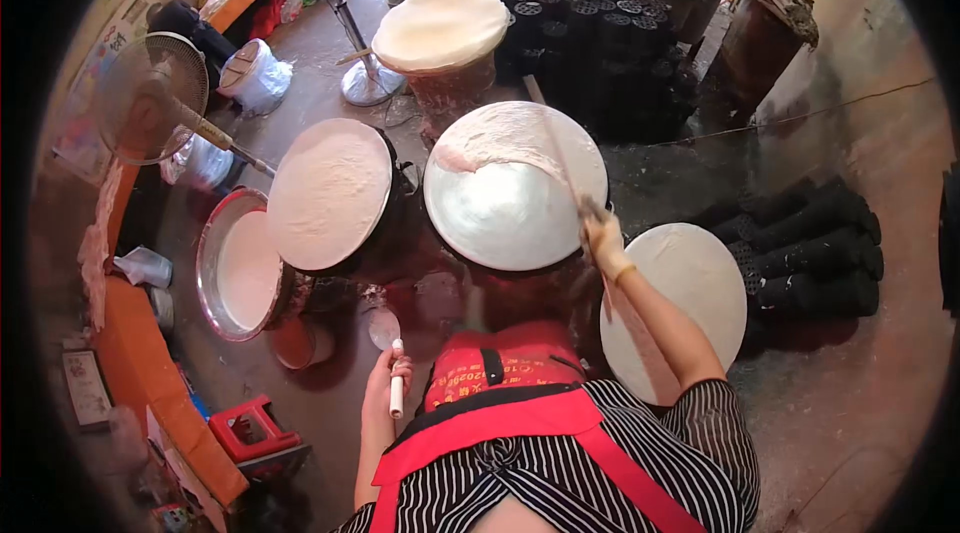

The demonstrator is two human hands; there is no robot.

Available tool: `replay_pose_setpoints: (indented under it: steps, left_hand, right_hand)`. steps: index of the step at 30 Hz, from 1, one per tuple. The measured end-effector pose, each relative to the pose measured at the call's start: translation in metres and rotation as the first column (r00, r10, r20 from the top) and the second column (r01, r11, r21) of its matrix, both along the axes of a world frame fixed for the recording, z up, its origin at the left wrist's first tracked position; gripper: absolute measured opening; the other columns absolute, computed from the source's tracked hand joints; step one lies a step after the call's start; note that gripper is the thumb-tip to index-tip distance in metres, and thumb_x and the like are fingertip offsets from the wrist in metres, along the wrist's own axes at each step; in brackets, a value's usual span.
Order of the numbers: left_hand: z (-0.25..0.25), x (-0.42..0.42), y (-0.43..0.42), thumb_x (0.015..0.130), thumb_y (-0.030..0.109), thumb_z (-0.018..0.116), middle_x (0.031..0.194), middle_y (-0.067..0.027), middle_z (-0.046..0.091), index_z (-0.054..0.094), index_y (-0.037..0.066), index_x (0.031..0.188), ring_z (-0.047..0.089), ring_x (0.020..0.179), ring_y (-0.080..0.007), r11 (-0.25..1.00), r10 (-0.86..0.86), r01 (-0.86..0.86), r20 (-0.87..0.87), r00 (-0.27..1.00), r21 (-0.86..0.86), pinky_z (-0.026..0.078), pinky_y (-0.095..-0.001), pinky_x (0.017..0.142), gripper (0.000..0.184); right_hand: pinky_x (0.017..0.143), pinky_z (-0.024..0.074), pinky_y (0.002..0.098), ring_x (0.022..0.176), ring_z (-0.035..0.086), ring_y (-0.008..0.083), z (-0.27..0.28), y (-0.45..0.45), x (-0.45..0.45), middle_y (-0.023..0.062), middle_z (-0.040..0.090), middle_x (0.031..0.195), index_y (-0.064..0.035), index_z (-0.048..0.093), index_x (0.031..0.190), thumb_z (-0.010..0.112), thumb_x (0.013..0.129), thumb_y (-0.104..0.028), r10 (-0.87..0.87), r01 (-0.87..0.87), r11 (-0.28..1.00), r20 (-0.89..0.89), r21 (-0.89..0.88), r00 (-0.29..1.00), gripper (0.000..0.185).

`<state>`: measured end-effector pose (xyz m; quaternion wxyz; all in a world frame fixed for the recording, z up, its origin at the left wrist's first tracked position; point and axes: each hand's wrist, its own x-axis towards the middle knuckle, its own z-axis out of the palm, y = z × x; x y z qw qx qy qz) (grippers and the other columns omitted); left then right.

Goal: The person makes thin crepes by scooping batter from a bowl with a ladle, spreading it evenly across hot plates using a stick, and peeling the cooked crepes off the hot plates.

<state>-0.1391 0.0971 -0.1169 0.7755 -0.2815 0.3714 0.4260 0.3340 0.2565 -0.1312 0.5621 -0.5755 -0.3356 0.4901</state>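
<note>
My right hand (pixel 603 238) is wrapped round a long flat wooden stick (pixel 552 131) that lies slantwise over the right side of the middle round griddle (pixel 500 218). Pale wet batter (pixel 505 133) covers the far part of that griddle, while the near part shows bare shiny metal. Low in front of my body, my left hand (pixel 385 381) grips the white handle of a ladle (pixel 383 328), its bowl pointing away from me. To the left, a second griddle (pixel 335 193) is coated with batter. Beside it stands a wide metal basin (pixel 203 278) of liquid batter.
A third griddle (pixel 675 283) with a pale layer lies under my right forearm. Black cylindrical briquettes (pixel 810 253) lie at right, with more stacked behind (pixel 590 63). A stack of thin round sheets (pixel 440 28), a fan (pixel 155 98) and a red stool (pixel 250 428) stand around.
</note>
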Motion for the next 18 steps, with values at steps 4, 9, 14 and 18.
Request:
replay_pose_setpoints:
  steps: [4, 9, 14, 18]
  left_hand:
    - [-0.043, -0.032, -0.028, 0.094, 0.012, 0.054, 0.063, -0.0002, 0.04, 0.049, 0.003, 0.083, 0.037, 0.048, -0.008, 0.962, 0.143, -0.13, 0.037, 0.989, -0.241, 0.033, -0.0182, 0.04, 0.015]
    - [-0.05, -0.051, -0.108, 0.095, 0.013, 0.047, 0.055, 0.0023, 0.034, 0.038, 0.011, 0.072, 0.034, 0.039, -0.0078, 0.984, -0.026, -0.011, -0.206, 0.978, -0.177, 0.025, -0.0206, 0.035, 0.024]
    - [-0.081, -0.089, -0.141, 0.097, 0.018, 0.045, 0.057, 0.0021, 0.039, 0.041, 0.009, 0.077, 0.033, 0.037, -0.009, 0.924, -0.347, 0.349, -0.732, 0.587, -0.158, 0.023, -0.0216, 0.033, 0.022]
    - [-0.06, -0.092, -0.108, 0.094, 0.011, 0.051, 0.066, -0.0046, 0.043, 0.041, 0.004, 0.081, 0.039, 0.045, -0.0099, 0.912, 0.088, -0.135, -0.137, 0.987, -0.387, 0.03, -0.019, 0.037, 0.018]
  right_hand:
    - [0.042, 0.032, 0.0245, 0.048, 0.041, 0.0071, 0.037, 0.019, 0.0, -0.004, 0.05, 0.062, -0.0061, 0.052, 0.137, 0.054, 0.098, -0.021, 0.49, -0.487, 0.85, -0.037, -0.2, 0.871, 0.042]
    - [0.043, 0.0323, 0.0228, 0.049, 0.044, 0.0059, 0.023, 0.007, 0.058, -0.0014, 0.054, 0.064, -0.0102, 0.062, 0.128, 0.061, 0.095, -0.027, 0.621, -0.59, 0.774, 0.096, -0.23, 0.778, 0.037]
    - [0.035, 0.0253, 0.0259, 0.038, 0.034, 0.0082, 0.033, 0.051, 0.02, -0.0047, 0.043, 0.056, -0.0117, 0.051, 0.138, 0.056, 0.095, -0.026, 0.438, -0.427, 0.872, -0.01, -0.238, 0.899, 0.046]
    - [0.044, 0.0301, 0.0224, 0.05, 0.04, 0.0051, 0.05, -0.036, 0.012, -0.0039, 0.052, 0.064, -0.0111, 0.061, 0.13, 0.059, 0.096, -0.028, 0.599, -0.567, 0.78, 0.052, -0.265, 0.799, 0.038]
